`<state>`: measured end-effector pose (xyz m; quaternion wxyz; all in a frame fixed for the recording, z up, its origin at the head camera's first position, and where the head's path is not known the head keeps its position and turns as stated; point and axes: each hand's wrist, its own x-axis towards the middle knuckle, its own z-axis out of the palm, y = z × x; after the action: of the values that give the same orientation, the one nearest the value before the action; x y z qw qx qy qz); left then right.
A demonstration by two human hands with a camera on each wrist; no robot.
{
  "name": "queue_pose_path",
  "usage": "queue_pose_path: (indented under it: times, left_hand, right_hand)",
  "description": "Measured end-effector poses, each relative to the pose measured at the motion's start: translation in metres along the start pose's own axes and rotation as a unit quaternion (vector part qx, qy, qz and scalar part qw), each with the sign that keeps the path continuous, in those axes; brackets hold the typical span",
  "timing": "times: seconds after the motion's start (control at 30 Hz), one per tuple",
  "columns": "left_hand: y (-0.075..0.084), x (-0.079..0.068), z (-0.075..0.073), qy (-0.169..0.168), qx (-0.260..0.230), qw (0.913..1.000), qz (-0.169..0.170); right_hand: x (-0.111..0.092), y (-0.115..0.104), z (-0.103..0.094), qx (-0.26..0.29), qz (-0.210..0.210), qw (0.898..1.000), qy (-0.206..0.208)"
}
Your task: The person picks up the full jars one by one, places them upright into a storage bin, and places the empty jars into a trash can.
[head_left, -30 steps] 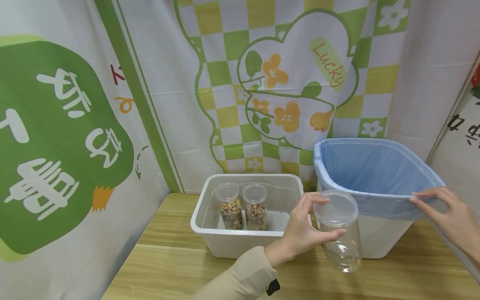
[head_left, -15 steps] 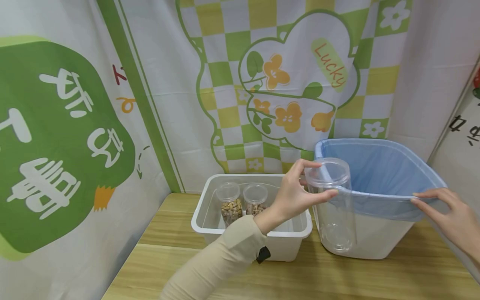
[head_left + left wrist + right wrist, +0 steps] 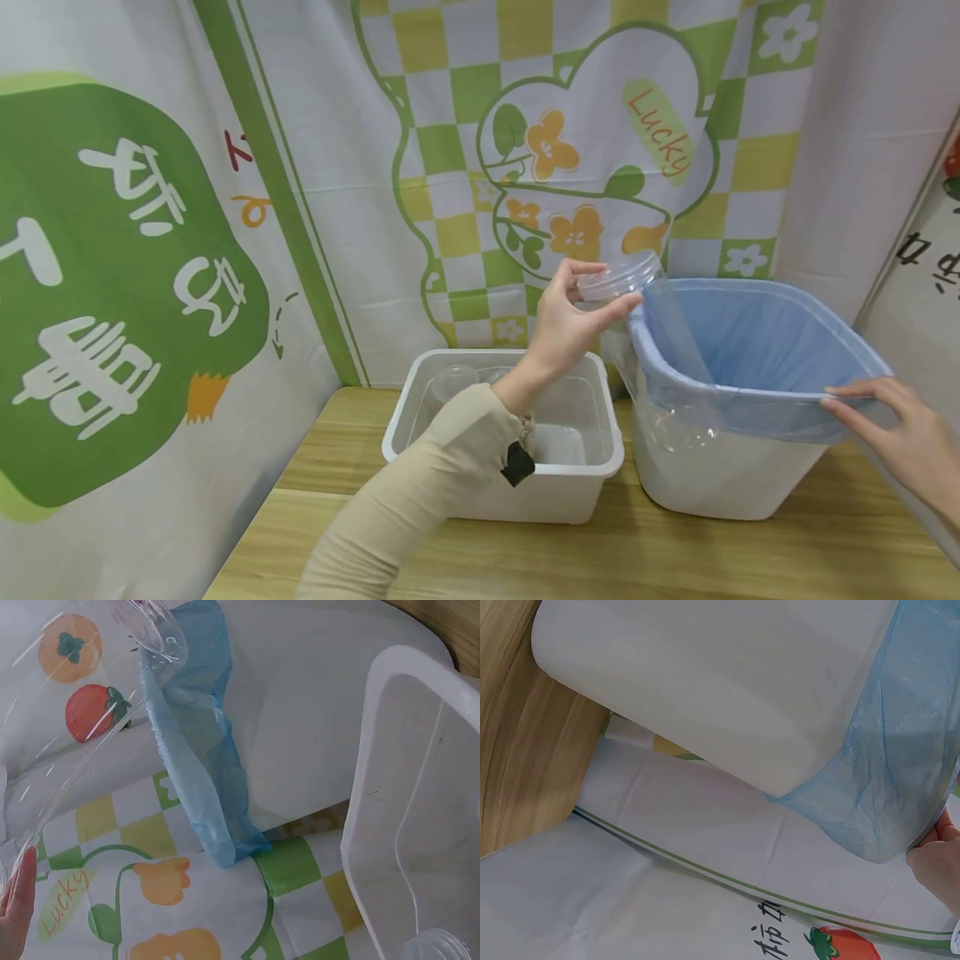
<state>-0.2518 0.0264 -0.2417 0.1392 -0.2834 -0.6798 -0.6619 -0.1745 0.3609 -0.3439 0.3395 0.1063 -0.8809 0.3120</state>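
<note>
My left hand (image 3: pixel 566 329) grips a clear, empty-looking plastic jar (image 3: pixel 684 342) round its lidded top. Tilted, the jar hangs in front of the left rim of a white bin (image 3: pixel 712 479), its base toward the lower right. In the left wrist view the jar (image 3: pixel 67 742) spans the upper left, and only some fingers (image 3: pixel 22 896) show. A blue bag (image 3: pixel 780 325) lines the bin, folded over its rim. My right hand (image 3: pixel 903 429) pinches the bag at the bin's front right rim; the right wrist view has this hand (image 3: pixel 936 862) at its right edge.
Left of the bin stands a white plastic tub (image 3: pixel 592 492). Inside are two lidded jars, mostly hidden behind my left arm; one lid (image 3: pixel 454 382) shows. Both containers rest on a wooden table (image 3: pixel 645 558), with a printed curtain (image 3: pixel 465 167) behind.
My left hand has lifted the jar up and to the left, and tipped it from upright to slanted. The left arm now covers more of the tub's jars. My right hand stays put.
</note>
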Motion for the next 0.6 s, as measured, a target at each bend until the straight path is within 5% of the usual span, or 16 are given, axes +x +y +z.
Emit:
queue_pose_path:
  times: [0.3, 0.6]
  left_hand:
    - [0.006, 0.021, -0.005, 0.077, -0.107, 0.9910, -0.025]
    - [-0.001, 0.029, 0.013, 0.117, -0.094, 0.9868, -0.061]
  right_hand:
    - [0.001, 0.000, 0.000, 0.000, -0.009, 1.000, 0.000]
    - [0.000, 0.000, 0.000, -0.001, -0.006, 1.000, 0.003]
